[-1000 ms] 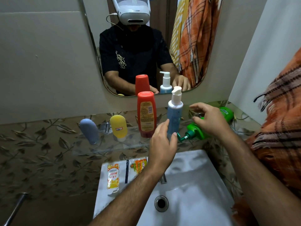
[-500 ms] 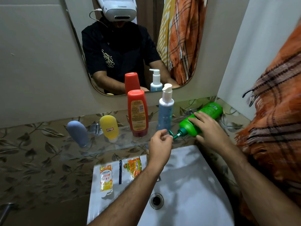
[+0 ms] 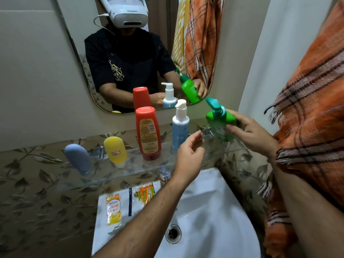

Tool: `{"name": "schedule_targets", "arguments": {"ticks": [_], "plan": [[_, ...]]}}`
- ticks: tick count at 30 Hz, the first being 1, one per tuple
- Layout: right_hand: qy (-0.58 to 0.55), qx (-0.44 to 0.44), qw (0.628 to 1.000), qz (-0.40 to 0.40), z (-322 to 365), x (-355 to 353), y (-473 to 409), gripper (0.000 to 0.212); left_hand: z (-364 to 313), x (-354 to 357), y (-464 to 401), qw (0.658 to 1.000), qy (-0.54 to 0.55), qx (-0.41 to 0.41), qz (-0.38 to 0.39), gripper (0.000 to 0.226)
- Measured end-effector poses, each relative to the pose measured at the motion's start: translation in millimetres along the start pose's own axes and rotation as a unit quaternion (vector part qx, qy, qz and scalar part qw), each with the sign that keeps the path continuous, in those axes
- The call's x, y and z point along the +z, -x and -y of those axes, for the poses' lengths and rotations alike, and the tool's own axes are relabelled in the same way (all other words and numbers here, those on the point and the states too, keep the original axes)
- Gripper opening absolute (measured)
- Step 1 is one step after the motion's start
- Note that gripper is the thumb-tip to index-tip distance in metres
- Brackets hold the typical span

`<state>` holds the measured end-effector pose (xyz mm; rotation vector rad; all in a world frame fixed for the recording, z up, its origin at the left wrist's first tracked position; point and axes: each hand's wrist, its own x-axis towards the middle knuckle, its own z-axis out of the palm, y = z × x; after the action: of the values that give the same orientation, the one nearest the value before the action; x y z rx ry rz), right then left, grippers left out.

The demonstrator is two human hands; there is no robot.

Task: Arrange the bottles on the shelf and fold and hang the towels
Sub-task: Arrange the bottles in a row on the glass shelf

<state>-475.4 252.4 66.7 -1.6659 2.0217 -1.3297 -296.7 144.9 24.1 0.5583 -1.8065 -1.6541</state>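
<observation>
Fingers of the left hand [image 3: 189, 152] hang loosely curled and hold nothing, just in front of the glass shelf [image 3: 119, 172]. On that shelf, from the left, stand a blue-grey tube [image 3: 78, 158], a yellow tube [image 3: 115, 150], a red bottle [image 3: 148, 133] and a white pump bottle [image 3: 179, 125]. Farther right, the right hand [image 3: 250, 132] grips the green pump bottle [image 3: 220, 119], upright above the shelf's right end. An orange plaid towel [image 3: 312, 112] hangs at the far right.
</observation>
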Motion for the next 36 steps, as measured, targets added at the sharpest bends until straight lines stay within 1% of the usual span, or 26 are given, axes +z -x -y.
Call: {"name": "schedule_targets", "arguments": {"ticks": [2, 5, 6, 8, 9, 12, 13, 16, 17, 19, 22, 23, 25, 26, 27, 30, 36], "plan": [[-0.049, 0.014, 0.998, -0.031, -4, -4, -5, 0.067, 0, 7, -7, 0.999, -0.044, 0.004, 0.024, 0.057], [-0.092, 0.051, 0.993, -0.054, -7, -7, -11, 0.063, -2, 17, -17, 0.996, -0.079, 0.009, 0.035, 0.062], [-0.101, 0.058, 0.991, -0.059, -6, -8, -13, 0.066, -3, 21, -20, 0.996, -0.086, 0.014, 0.036, 0.064], [-0.136, 0.059, 0.986, -0.071, -6, -12, -18, 0.08, -6, 28, -29, 0.994, -0.099, 0.025, 0.03, 0.065], [-0.157, 0.059, 0.983, -0.072, -8, -13, -19, 0.08, -7, 31, -34, 0.994, -0.104, 0.03, 0.024, 0.065], [-0.223, 0.068, 0.971, -0.06, -10, -15, -23, 0.059, -6, 40, -48, 0.993, -0.112, 0.03, 0.015, 0.067], [-0.232, 0.072, 0.969, -0.057, -11, -16, -24, 0.061, -5, 43, -50, 0.993, -0.113, 0.025, 0.014, 0.067], [-0.23, 0.084, 0.968, -0.048, -15, -19, -29, 0.089, -5, 48, -56, 0.992, -0.123, 0.022, -0.008, 0.063], [-0.23, 0.086, 0.969, -0.04, -15, -20, -30, 0.095, -5, 49, -57, 0.991, -0.128, 0.023, -0.019, 0.061], [-0.232, 0.092, 0.968, -0.033, -17, -22, -32, 0.098, -4, 50, -59, 0.989, -0.139, 0.025, -0.037, 0.057], [-0.233, 0.099, 0.967, -0.018, -23, -18, -31, 0.09, -4, 52, -59, 0.984, -0.165, 0.038, -0.062, 0.052], [-0.227, 0.106, 0.968, -0.013, -26, -17, -29, 0.082, -4, 51, -59, 0.981, -0.174, 0.046, -0.071, 0.051], [-0.205, 0.12, 0.971, -0.005, -31, -14, -26, 0.05, -3, 51, -58, 0.976, -0.19, 0.061, -0.083, 0.049], [-0.191, 0.124, 0.974, -0.004, -33, -13, -25, 0.039, -2, 51, -57, 0.974, -0.197, 0.066, -0.086, 0.048], [-0.174, 0.126, 0.977, -0.005, -34, -12, -24, 0.034, -2, 51, -57, 0.972, -0.205, 0.069, -0.089, 0.048], [-0.138, 0.13, 0.982, -0.01, -36, -12, -22, 0.03, -2, 51, -57, 0.968, -0.216, 0.078, -0.097, 0.046], [-0.128, 0.131, 0.983, -0.016, -35, -6, -25, 0.036, 1, 51, -58, 0.964, -0.223, 0.088, -0.112, 0.046]]}}
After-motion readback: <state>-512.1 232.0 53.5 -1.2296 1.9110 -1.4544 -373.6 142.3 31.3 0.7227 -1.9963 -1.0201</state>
